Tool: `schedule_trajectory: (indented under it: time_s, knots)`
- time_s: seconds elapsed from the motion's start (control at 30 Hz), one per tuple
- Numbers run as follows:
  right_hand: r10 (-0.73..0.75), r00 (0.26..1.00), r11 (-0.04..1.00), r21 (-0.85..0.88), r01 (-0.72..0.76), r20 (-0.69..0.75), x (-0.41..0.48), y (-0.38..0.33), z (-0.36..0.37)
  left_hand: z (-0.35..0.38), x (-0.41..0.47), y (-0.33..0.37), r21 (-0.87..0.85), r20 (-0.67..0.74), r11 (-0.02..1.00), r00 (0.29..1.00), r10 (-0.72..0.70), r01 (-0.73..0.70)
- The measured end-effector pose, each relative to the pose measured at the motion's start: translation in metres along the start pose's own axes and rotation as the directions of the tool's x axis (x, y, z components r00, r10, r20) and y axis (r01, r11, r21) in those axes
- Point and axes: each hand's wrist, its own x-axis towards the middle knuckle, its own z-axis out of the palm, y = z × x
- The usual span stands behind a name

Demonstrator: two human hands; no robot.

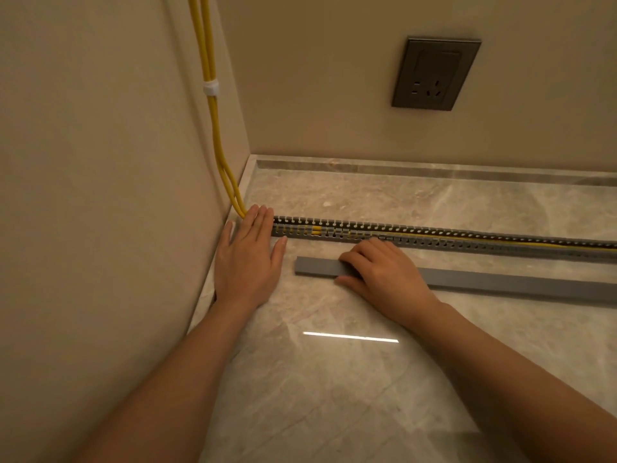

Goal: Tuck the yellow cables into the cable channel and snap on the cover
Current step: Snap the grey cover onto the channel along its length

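Head view: yellow cables (215, 128) lie in the cable channel (434, 237); cover (500, 284) not yet on.
Left hand (247, 259), fingers straight, presses the channel's left end; right hand (380, 272) grips the cover lying just nearer. Next, I judge: lift and align it.

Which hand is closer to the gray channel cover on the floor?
Right. The right hand grips the gray channel cover near its left end; the left hand lies flat, apart from it, at the end of the cable channel.
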Motion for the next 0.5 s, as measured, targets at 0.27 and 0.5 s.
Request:
schedule_trajectory:
  time_s: [0.27, 0.5]
  knots:
    - [-0.014, 0.989, 0.995, -0.1, 0.0, -0.144, 0.008, -0.008, -0.02, 0.0, -0.001, 0.001, 0.0, -0.007, 1.0, 1.0, -0.004, 0.004]
    - [-0.145, 0.984, 0.948, -0.3, 0.107, -0.107, 0.013, -0.008, -0.031, -0.003, -0.002, 0.001, 0.029, 0.018, 1.0, 1.0, -0.003, 0.002]
